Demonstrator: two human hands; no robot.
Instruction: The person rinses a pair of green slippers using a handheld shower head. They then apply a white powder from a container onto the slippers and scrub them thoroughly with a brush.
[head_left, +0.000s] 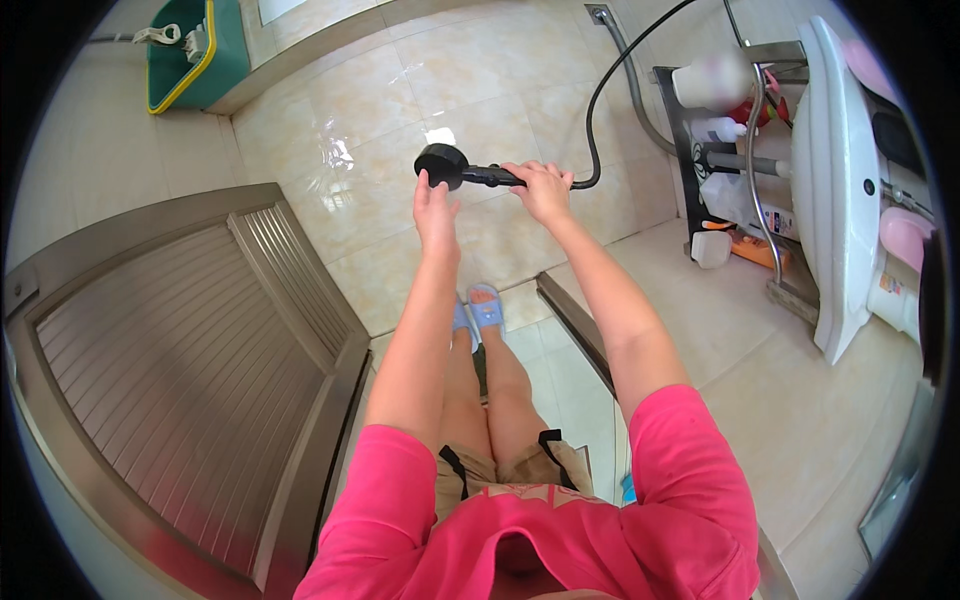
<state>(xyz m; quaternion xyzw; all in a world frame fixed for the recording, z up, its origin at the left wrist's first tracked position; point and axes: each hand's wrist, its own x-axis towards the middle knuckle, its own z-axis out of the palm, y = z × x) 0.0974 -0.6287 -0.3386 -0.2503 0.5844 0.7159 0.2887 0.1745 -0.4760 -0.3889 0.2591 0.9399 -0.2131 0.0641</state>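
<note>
A black handheld shower head (441, 165) is held out over the tiled floor (480, 82). My right hand (544, 189) is wrapped around its handle near the hose end. Just under the round head, my left hand (437, 217) has its fingertips raised at the rim; whether they touch it or only come close, I cannot tell. A black hose (592, 135) runs from the handle up to the top right. Wet, shiny patches show on the floor beyond the head. The spray face is turned away from me.
A white washbasin (836, 187) juts out at right, with bottles and a black shelf (682, 165) beneath it. A grey drain pipe (634, 90) enters the floor. A brown panelled door (195, 375) stands at left. A green bin (199, 67) with a yellow rim is at upper left.
</note>
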